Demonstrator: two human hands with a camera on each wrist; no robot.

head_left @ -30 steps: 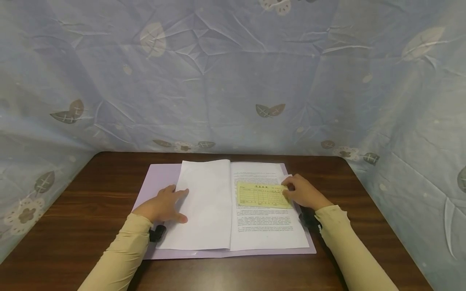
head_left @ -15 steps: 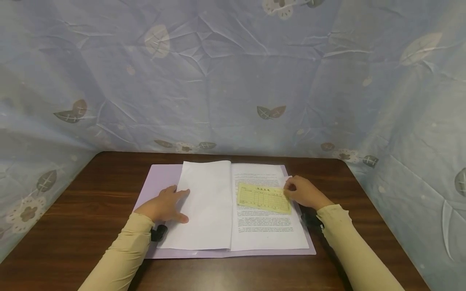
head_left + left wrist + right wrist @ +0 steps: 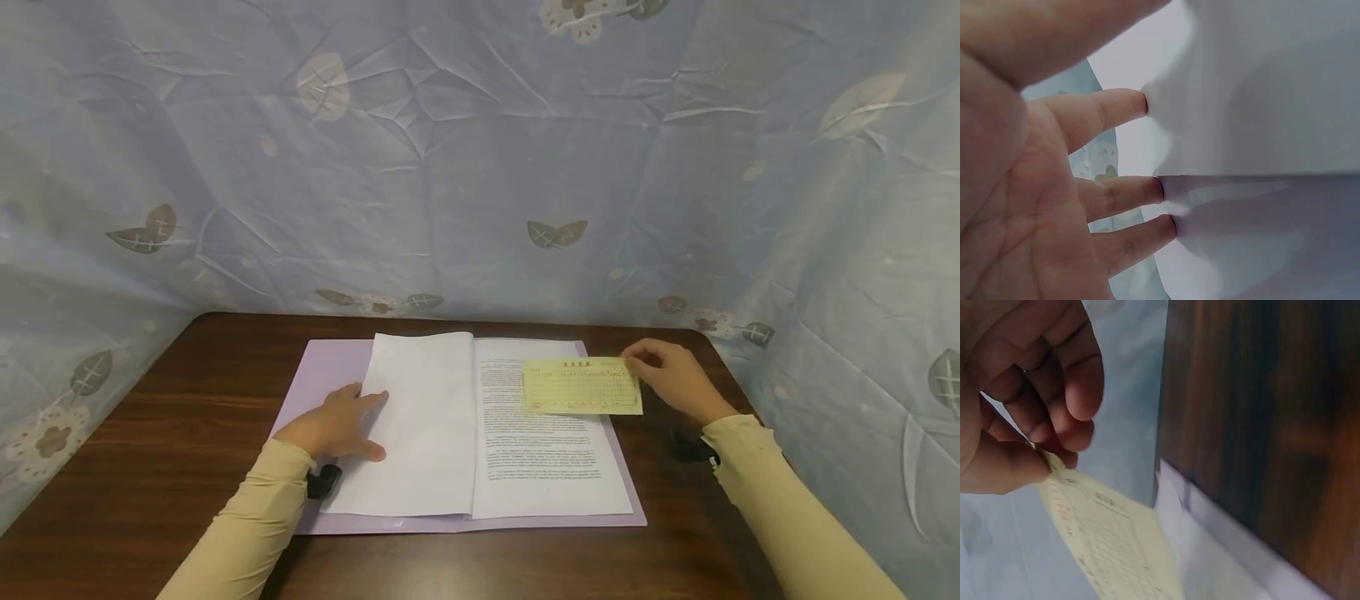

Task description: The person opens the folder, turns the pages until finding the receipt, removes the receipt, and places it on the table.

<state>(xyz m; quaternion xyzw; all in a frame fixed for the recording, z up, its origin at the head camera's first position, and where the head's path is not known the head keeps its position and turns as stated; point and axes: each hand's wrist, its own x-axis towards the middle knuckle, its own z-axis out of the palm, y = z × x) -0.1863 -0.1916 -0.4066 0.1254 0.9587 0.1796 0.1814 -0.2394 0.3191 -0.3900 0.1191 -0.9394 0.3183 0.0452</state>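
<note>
A lilac folder (image 3: pixel 330 367) lies spread on the table, with a blank white sheet (image 3: pixel 423 433) on its left and a printed page (image 3: pixel 543 467) on its right. My left hand (image 3: pixel 337 422) rests with spread fingers on the blank sheet's left edge; in the left wrist view, fingertips (image 3: pixel 1154 189) press the sheet and the lilac cover. My right hand (image 3: pixel 678 379) pinches the upper right corner of a yellow printed form slip (image 3: pixel 581 387) between thumb and fingers. The slip overlaps the printed page's upper right in the head view. The right wrist view shows the slip (image 3: pixel 1110 531) hanging from the pinch.
A dark brown wooden table (image 3: pixel 187 467) carries the folder. Pale blue floral cloth (image 3: pixel 480 167) hangs behind and along both sides of it. Each wrist wears a small black device, the left one (image 3: pixel 324 482) close to the folder's edge.
My right hand has moved right and slightly up, drawing the yellow slip from over the printed page toward the folder's right edge. My left hand has stayed in place.
</note>
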